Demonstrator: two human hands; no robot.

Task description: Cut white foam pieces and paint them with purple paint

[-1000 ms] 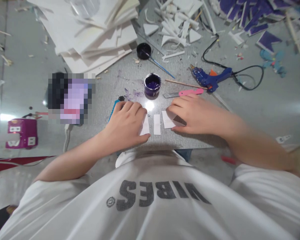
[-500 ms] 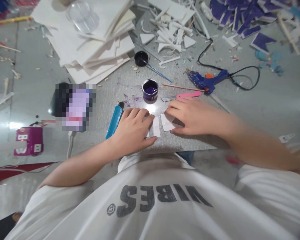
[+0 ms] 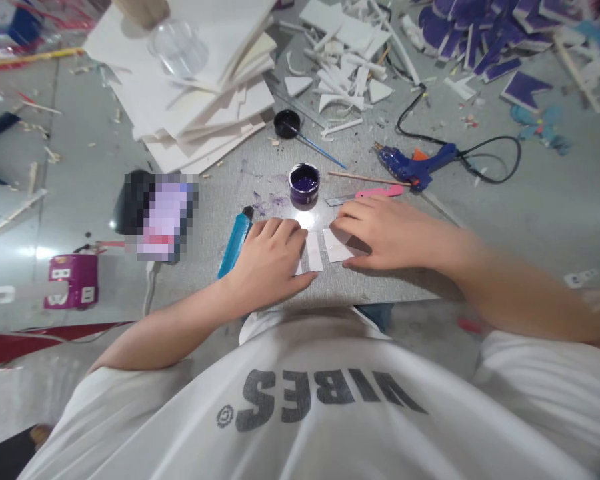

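My left hand (image 3: pixel 270 260) lies palm down over a small white piece that shows only at its edge, thumb stretched out and apart from the fingers. Just right of it a narrow white strip (image 3: pixel 314 252) lies flat on the table. My right hand (image 3: pixel 380 233) has its fingertips at the upper side and its thumb at the lower side of a white rectangular piece (image 3: pixel 334 247), gripping it against the table; part of it is hidden. A blue utility knife (image 3: pixel 235 243) is beside my left hand, and a pink craft knife (image 3: pixel 379 192) beyond my right.
Beyond the hands stand an open pot of purple paint (image 3: pixel 304 183) and a dark lid with a paintbrush (image 3: pixel 323 149). A blue glue gun (image 3: pixel 415 163) trails a black cord. White sheets (image 3: pixel 205 127), white scraps (image 3: pixel 347 60) and purple pieces (image 3: pixel 460 30) lie at the back.
The camera view has shifted slightly, so the table's things appear a little farther right. Both hands keep nearly the same place on the white pieces.
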